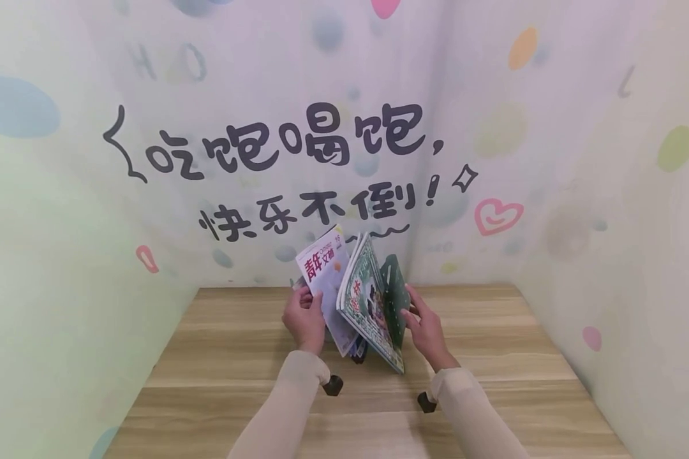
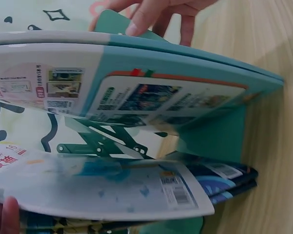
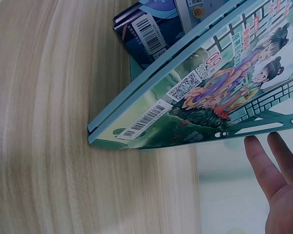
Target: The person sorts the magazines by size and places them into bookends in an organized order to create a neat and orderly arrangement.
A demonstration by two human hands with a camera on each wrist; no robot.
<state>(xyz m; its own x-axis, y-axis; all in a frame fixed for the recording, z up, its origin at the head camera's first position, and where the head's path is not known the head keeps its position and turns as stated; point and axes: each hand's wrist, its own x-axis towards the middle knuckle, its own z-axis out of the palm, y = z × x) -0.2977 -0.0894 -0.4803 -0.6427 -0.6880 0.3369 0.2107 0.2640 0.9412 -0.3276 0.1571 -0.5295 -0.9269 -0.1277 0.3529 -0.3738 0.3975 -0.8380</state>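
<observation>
Several magazines stand on the table within a green expanding bookend [image 1: 395, 284]. My left hand [image 1: 306, 322] pinches the left edge of a pale lavender magazine [image 1: 328, 287] with red lettering. To its right leans a pair of thicker magazines [image 1: 370, 299] with green illustrated covers, angled away from the pale one. My right hand [image 1: 427, 328] grips the bookend's right end plate, its thumb on the near face in the left wrist view. Crossed green bars [image 2: 102, 141] of the bookend show in the gap between magazines. Low down sits a dark blue booklet [image 2: 219, 173], mostly hidden.
The wooden table [image 1: 218, 357] meets a printed wall [image 1: 298, 76] with large black writing just behind the magazines. More walls rise at left and right. Small black pieces [image 1: 333, 385] hang under both cuffs.
</observation>
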